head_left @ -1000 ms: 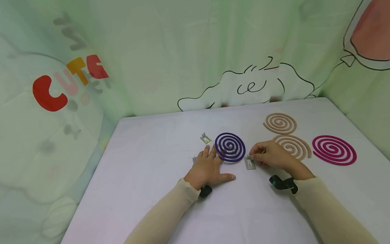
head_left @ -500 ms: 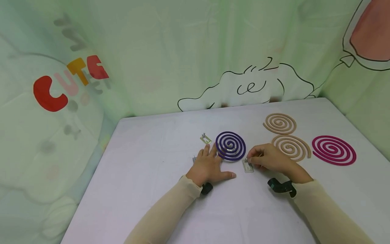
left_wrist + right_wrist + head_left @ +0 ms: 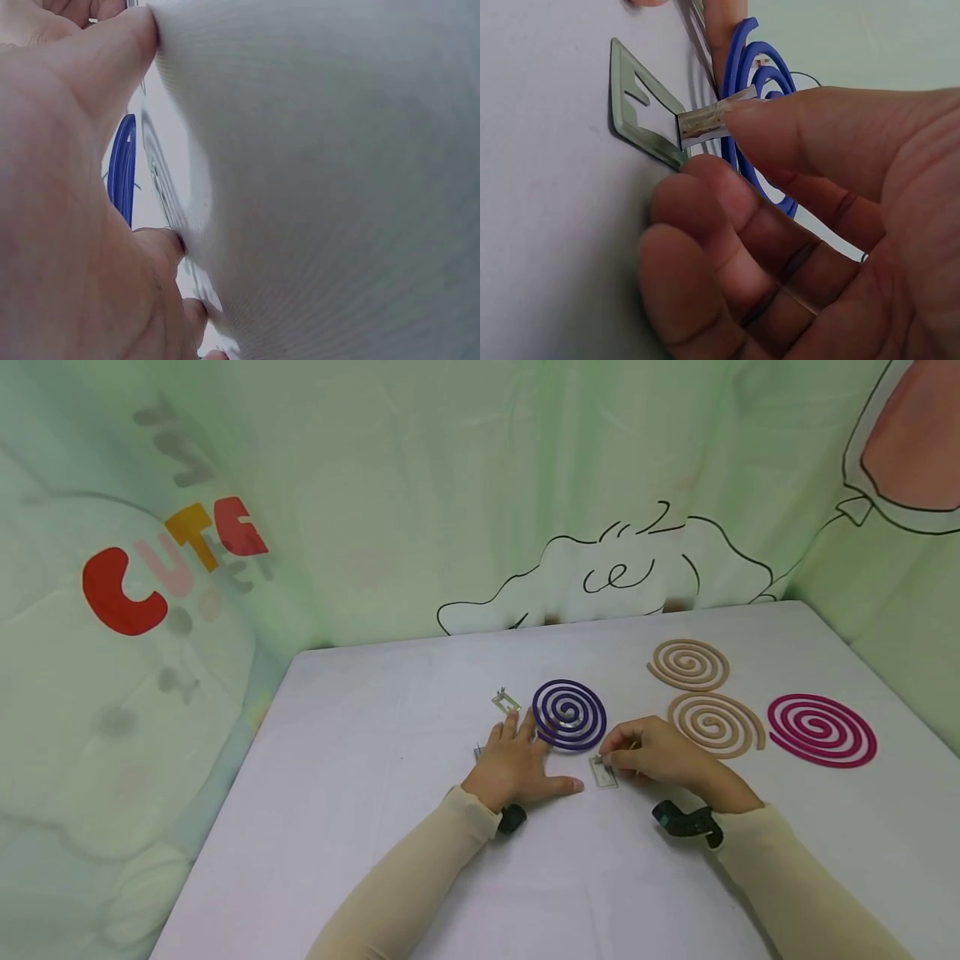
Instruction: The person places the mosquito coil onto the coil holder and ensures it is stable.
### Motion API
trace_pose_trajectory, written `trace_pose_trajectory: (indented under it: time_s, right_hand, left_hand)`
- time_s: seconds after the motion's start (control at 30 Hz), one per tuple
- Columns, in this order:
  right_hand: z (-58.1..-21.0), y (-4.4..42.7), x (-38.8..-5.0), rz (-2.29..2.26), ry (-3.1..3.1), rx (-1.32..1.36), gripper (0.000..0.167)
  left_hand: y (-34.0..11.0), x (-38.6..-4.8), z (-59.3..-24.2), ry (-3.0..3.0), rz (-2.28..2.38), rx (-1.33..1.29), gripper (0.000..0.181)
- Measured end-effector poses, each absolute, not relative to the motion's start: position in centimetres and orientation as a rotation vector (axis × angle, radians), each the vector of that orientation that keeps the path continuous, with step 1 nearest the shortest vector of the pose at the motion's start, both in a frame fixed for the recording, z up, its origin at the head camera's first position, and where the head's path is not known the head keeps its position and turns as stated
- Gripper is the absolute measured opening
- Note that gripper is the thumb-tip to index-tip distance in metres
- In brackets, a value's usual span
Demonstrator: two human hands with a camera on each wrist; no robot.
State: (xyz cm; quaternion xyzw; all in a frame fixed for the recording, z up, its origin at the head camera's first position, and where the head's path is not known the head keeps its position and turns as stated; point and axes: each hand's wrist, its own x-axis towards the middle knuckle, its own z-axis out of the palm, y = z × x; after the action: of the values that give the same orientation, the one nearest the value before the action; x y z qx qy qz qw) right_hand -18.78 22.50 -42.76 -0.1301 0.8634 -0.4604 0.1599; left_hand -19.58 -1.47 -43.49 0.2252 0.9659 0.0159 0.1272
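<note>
My right hand (image 3: 663, 753) pinches the upright tab (image 3: 705, 124) of a small metal mosquito-coil stand (image 3: 595, 774), whose flat frame lies low at the table. To the left, my left hand (image 3: 510, 770) rests palm down with fingers spread and thumb out towards that stand. A purple mosquito coil (image 3: 568, 710) sits raised on another metal stand, partly seen through its rings, and overlaps the left fingertips in the head view. In the right wrist view the purple coil stands behind the pinched tab. Whether the left fingers touch its stand, I cannot tell.
Beyond the left fingers lies a loose metal stand (image 3: 506, 702); a further stand (image 3: 478, 751) is mostly hidden by that hand. Two tan coils (image 3: 687, 662) lie at the right, with a magenta coil (image 3: 821, 722) past them. A printed curtain (image 3: 420, 510) hangs behind the table.
My right hand has slid its stand left and slightly nearer to me. The purple coil has shifted a little away and to the right, and my left hand slightly right.
</note>
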Motion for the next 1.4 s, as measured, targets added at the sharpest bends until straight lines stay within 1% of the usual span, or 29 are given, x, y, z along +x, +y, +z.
trace_pose_trajectory:
  time_s: [1.13, 1.4]
  right_hand:
    - [-43.3, 21.4, -18.7, -1.352, 2.395, -0.430, 0.013]
    - [-43.1, 21.0, -18.5, -1.371, 2.359, -0.400, 0.013]
  left_hand:
    - [-1.0, -19.6, -43.1, 2.813, 0.080, 0.608, 0.102]
    - [-1.0, -19.5, -43.1, 2.819, 0.083, 0.614, 0.103]
